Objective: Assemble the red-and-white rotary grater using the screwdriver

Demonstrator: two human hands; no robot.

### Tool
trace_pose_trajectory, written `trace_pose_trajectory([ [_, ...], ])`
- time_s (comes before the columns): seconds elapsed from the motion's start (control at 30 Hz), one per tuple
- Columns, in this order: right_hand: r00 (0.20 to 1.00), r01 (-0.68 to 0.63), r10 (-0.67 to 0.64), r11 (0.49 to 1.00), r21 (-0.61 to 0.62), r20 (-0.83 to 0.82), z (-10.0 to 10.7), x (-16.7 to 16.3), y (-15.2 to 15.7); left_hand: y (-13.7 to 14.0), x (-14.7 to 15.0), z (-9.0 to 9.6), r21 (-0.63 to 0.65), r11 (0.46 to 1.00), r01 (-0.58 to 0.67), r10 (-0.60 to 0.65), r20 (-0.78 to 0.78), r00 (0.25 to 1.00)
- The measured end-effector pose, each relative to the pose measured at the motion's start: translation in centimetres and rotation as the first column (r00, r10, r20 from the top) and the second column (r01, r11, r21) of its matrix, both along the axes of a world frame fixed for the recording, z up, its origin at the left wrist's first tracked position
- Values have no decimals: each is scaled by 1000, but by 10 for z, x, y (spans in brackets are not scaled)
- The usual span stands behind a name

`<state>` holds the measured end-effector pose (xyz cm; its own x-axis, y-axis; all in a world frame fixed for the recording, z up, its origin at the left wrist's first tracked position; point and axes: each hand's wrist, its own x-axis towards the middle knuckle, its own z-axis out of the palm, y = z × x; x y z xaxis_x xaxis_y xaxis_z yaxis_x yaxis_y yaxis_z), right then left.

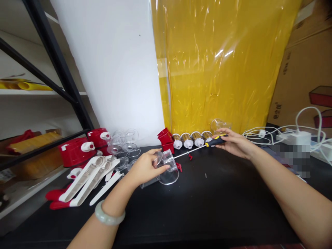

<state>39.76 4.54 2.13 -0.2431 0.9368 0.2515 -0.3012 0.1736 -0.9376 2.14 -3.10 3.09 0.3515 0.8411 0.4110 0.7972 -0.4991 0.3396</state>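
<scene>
My left hand (146,167) is closed around a clear plastic part (168,155) with a round end, just above the black table. In my right hand (234,143) is a screwdriver (216,140) with a black and yellow handle, gripped between thumb and fingers. Its long metal shaft points left, and the tip meets the clear part; whether a screw is there cannot be made out. Below the left hand lies a clear plastic cup (168,176). Small red pieces (179,167) rest beside the cup, and a red plastic part (166,138) stands behind.
Several perforated cylinders (187,141) with white ends line the back by a yellow sheet (223,69). White and red handles (86,181), red housings (75,152) and clear parts (124,147) crowd the left. White cables (272,135) and a power adapter (302,138) lie at the right.
</scene>
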Motion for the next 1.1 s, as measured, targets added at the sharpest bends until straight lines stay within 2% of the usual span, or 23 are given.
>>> trace_pose_trajectory([
  [0.13,952,151,-153,988,28,264,-2,1,2,-2,1,2,-16,1000,-3,3,5,1000],
  [0.2,960,158,-156,987,11,233,-3,0,3,-2,1,2,-21,1000,-3,3,10,1000],
  [0.33,1000,2,-2,1000,16,0,0,1,-2,-1,-1,0,-11,1000,-4,4,3,1000],
  [0.4,999,8,-9,999,35,42,1,1,-3,0,-2,-1,-6,1000,-9,9,-4,1000],
  [0.53,945,175,-171,985,11,280,-3,-2,2,0,-2,-1,-5,1000,-5,4,-8,1000],
  [0.6,960,182,-175,983,-16,217,-3,-2,2,0,-1,-1,-5,1000,-7,7,-6,1000],
  [0.73,999,22,-23,1000,-15,-23,2,1,-3,0,0,-1,-7,1000,-6,6,-1,1000],
  [0.8,999,40,-40,999,17,-2,2,0,-3,0,0,-1,-7,1000,-3,3,6,1000],
  [0.9,971,187,-193,981,54,144,-3,-5,4,0,0,-1,-7,1000,7,-6,13,1000],
  [0.97,945,261,-269,963,67,185,-7,-10,8,0,-1,-1,-4,1000,11,-11,13,1000],
  [1.03,965,239,-239,971,13,109,-8,-10,8,0,-1,-1,2,1000,6,-6,9,1000],
  [1.1,992,122,-123,991,-52,-15,-7,-7,5,1,-1,-2,8,1000,0,0,7,1000],
])
